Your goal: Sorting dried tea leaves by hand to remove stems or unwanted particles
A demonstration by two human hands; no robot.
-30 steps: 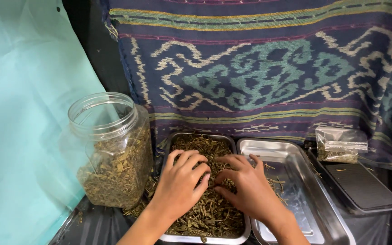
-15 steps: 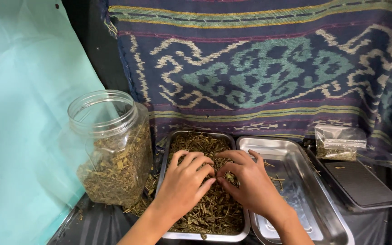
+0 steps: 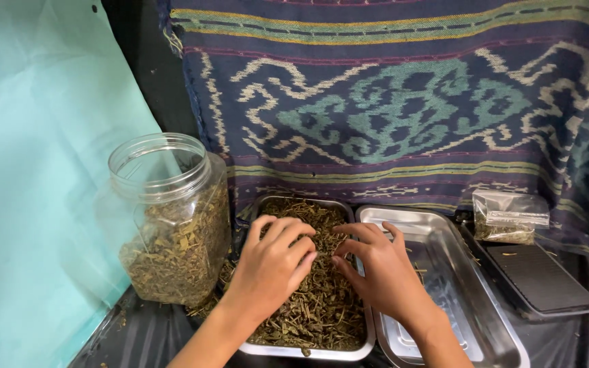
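Left hand (image 3: 270,266) and right hand (image 3: 376,269) lie side by side, fingers loosely spread, palms down on dried herbs (image 3: 318,310) filling the near steel tray (image 3: 301,351), gripping nothing. Herbs look light, brittle, crumbly; best scooped from underneath. Beyond: empty tray (image 3: 472,300), jar (image 3: 172,218), small bag (image 3: 509,218).

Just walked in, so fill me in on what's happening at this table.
A person has both hands in a metal tray of dried herbs. The left hand and right hand lie side by side on the leaves, fingers spread and curled into them, holding nothing clearly apart. Beside it on the right sits a second metal tray, nearly bare. An open clear jar, partly filled with the same dried leaves, stands to the left. A small plastic bag lies at the far right.
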